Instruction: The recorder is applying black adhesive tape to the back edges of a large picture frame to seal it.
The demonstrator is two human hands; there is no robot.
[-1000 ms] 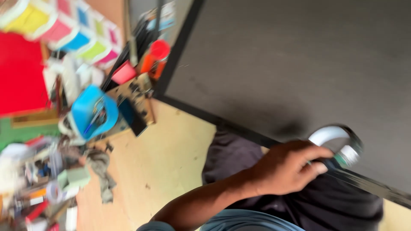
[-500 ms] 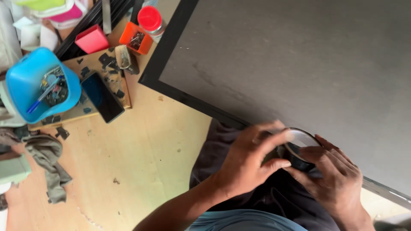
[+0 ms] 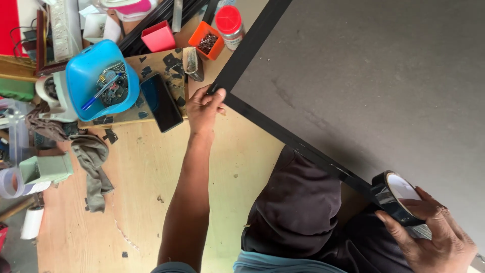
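A large grey flat board with a black taped border (image 3: pixel 364 76) lies on the pale wooden desk (image 3: pixel 146 202) and serves as the reference landmark. A strip of black adhesive tape (image 3: pixel 298 144) runs along the board's near edge, which is set diagonally in the head view: from the board's corner at upper centre down to the lower right. This is the long axis of the work.

Left hand (image 3: pixel 204 106): positioned at the board's corner, at the upper end of the strip. The fingers are curled and press on the tape end at that corner; the hand is not open. The forearm extends from the bottom of the view straight up to the corner.

Right hand (image 3: pixel 434 235): positioned at the lower end of the same edge. The fingers are closed around a round roll of black adhesive tape (image 3: pixel 396 197), gripping its outer rim from below, with the roll's pale core facing the camera. The roll sits at the board's edge, and the strip appears to run from it up the edge toward the left hand.

The two hands are well apart, one at each end of the strip.

Away from the board's corner, to the left: a black flat phone (image 3: pixel 161 103), a blue plastic tub of small hardware (image 3: pixel 101 78) and an orange square cup of screws (image 3: pixel 206 43).
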